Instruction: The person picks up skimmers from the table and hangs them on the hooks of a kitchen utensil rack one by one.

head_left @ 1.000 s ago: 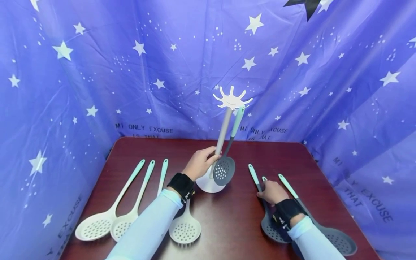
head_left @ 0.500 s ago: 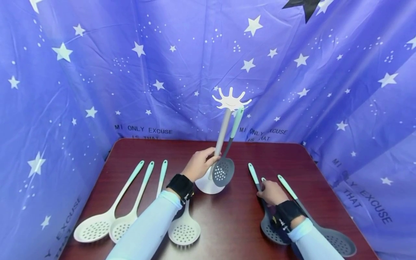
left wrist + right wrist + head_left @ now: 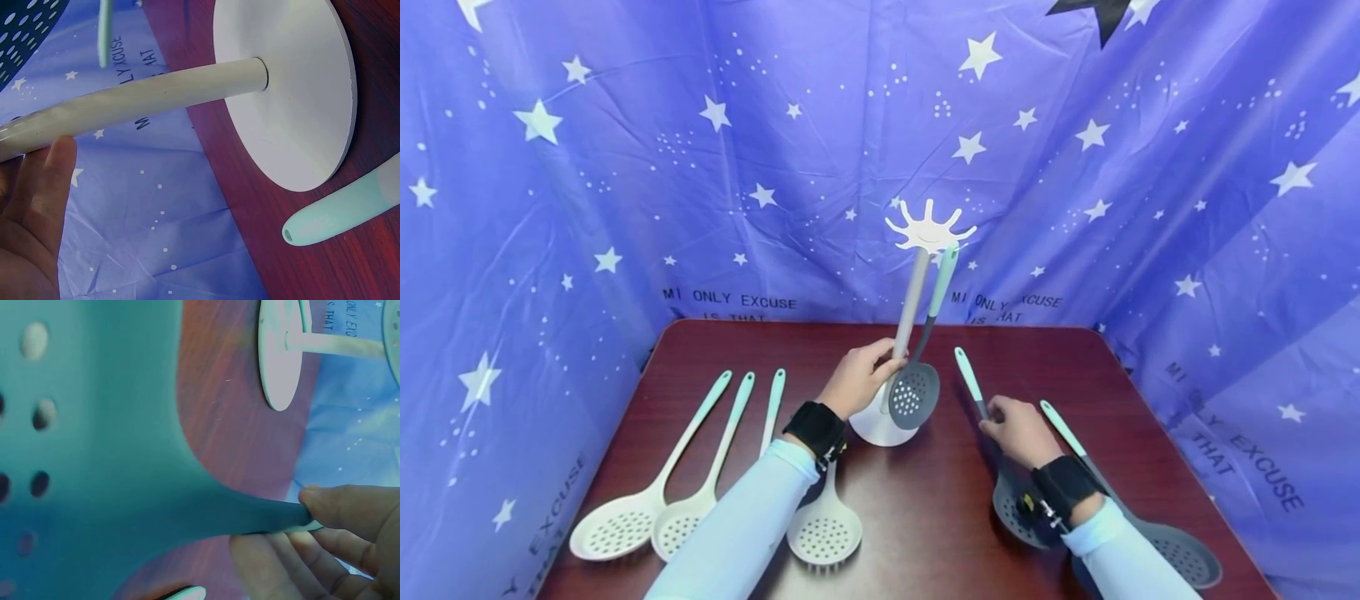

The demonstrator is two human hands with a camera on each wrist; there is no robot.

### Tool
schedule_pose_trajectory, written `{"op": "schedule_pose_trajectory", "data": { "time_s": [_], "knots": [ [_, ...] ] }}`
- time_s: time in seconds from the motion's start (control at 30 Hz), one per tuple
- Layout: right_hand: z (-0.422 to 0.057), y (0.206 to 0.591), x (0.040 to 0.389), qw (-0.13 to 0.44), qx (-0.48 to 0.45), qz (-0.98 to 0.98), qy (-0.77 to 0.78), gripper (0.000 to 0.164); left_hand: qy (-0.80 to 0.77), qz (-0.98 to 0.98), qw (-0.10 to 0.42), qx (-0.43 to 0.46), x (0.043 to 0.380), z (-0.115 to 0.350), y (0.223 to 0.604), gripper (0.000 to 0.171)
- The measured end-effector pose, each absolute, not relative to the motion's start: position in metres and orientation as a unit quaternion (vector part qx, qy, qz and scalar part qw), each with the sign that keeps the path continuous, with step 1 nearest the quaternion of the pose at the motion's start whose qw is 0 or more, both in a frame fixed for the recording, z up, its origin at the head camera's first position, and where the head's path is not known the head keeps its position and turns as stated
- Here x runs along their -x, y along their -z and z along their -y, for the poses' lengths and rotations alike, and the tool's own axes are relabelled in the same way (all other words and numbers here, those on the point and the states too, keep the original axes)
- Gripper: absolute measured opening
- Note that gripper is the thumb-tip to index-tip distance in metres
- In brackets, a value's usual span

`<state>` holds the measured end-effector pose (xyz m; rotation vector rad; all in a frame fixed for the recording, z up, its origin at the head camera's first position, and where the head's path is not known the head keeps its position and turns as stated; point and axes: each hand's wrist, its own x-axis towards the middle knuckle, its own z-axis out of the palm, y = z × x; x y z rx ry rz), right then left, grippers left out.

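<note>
A white utensil stand with a fan of hooks stands near the table's middle. My left hand grips its pole low down, fingers against it in the left wrist view. From one hook hangs a dark grey skimmer with a mint handle. My right hand pinches a second dark grey skimmer by its neck between thumb and fingers. The right wrist view shows this pinch close up, the perforated head filling the left side. In the head view the wrist partly covers that head.
At the left lie several white utensils with mint handles, including a wide skimmer and a toothed, perforated one by the left sleeve. Another dark grey perforated utensil lies right of the right forearm. A starry blue curtain surrounds the table.
My right hand has moved slightly forward and left, bringing the grey skimmer with it. The left hand keeps its grip on the stand's pole.
</note>
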<state>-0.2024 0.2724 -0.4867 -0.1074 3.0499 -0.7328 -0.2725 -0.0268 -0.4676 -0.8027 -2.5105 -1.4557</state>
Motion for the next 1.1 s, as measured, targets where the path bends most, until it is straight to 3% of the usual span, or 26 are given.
{"op": "schedule_pose_trajectory", "data": {
  "time_s": [0.47, 1.1],
  "knots": [
    [-0.266, 0.468, 0.218, -0.126, 0.060, -0.962, 0.236, 0.017, 0.479, 0.834, 0.070, 0.263, 0.275, 0.025, 0.469, 0.017],
    [-0.242, 0.418, 0.227, -0.355, 0.113, -0.879, 0.299, 0.023, 0.466, 0.844, 0.064, 0.257, 0.274, 0.025, 0.468, 0.019]
  ]
}}
